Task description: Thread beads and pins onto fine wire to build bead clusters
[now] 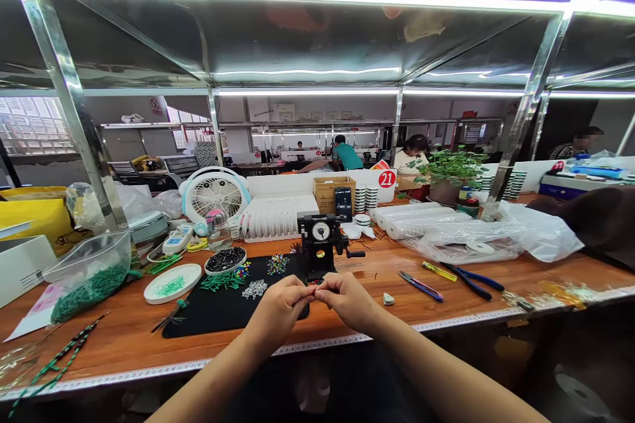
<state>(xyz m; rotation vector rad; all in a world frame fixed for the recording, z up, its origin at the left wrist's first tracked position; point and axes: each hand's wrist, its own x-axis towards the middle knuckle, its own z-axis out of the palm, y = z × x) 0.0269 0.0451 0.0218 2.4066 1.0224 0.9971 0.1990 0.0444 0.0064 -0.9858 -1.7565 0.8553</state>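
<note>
Pinched tight, the left hand (278,309) and right hand (348,301) hold a tiny dark piece (317,284) between them, too small to make out, just above a black mat (198,318); far left, a clear plastic tub (92,276) holds green pieces; a white plate (172,283) carries a small green heap; a round dish (225,260) is full of black bits; beyond the hands stands a black dial gadget (320,244); further right lie blue-handled pliers (471,281).
</note>
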